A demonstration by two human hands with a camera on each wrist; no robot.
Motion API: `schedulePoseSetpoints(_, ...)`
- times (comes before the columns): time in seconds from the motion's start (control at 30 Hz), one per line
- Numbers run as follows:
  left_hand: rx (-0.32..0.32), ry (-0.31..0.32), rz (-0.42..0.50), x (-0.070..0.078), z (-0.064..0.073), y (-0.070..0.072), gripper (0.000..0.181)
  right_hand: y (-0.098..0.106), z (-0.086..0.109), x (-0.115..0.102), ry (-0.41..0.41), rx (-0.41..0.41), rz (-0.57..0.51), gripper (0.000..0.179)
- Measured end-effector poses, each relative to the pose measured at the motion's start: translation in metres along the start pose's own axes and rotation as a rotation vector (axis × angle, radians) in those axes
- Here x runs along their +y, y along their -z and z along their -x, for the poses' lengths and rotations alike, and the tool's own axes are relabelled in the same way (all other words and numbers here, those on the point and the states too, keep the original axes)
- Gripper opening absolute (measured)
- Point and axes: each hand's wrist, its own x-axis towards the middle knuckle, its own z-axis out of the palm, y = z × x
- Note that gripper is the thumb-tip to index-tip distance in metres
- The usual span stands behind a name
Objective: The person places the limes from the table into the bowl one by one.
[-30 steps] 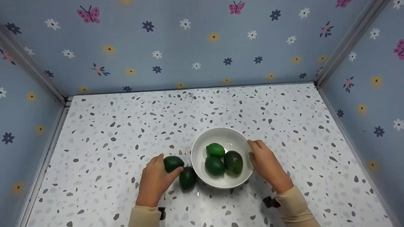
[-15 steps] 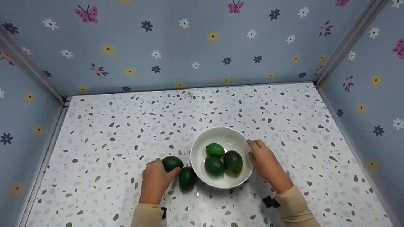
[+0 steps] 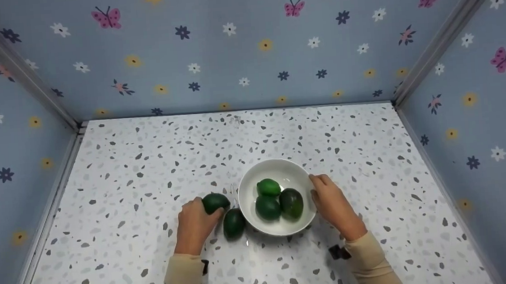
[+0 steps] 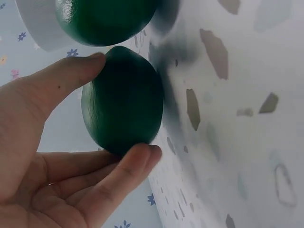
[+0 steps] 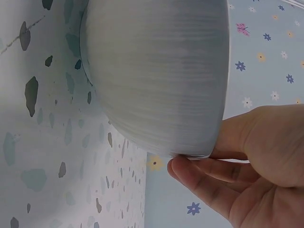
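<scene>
My left hand (image 3: 195, 223) holds a smooth dark green avocado (image 4: 124, 102) between the thumb and the fingertips, close over the table to the left of the bowl. A second dark green avocado (image 3: 234, 224) lies right beside it, against the bowl's left side. The white bowl (image 3: 249, 178) stands upright with a small bright green lime (image 3: 269, 187), a green avocado-like fruit (image 3: 267, 208) and a darker mango-like fruit (image 3: 291, 203) inside. On the bowl's right side, my right hand (image 3: 335, 205) pinches the rim, thumb on the inner side and fingers outside, as the right wrist view shows.
The speckled white table (image 3: 252, 133) is bounded by blue walls (image 3: 245, 43) printed with flowers and butterflies at the back and both sides. Grey metal strips (image 3: 455, 17) run along the corners.
My left hand has shifted slightly, and the avocado in it has turned a little, its top edge now a bit higher. The right hand and the bowl stay in place.
</scene>
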Motion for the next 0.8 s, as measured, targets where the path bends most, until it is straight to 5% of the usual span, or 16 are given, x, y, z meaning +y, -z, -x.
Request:
schedulePoseSetpoints(0.4, -0.04, -0.039, -0.013, -0.0026, -0.0059, 0.0045, 0.065, -0.0004, -0.0007, -0.0001, -0.007, 0.016, -0.006, 0.042)
schedulePoseSetpoints(0.8, -0.064, -0.111, 0.008, -0.0069, -0.0078, 0.0058, 0.061, 0.0007, 0.0006, -0.0021, -0.026, -0.022, 0.006, 0.04)
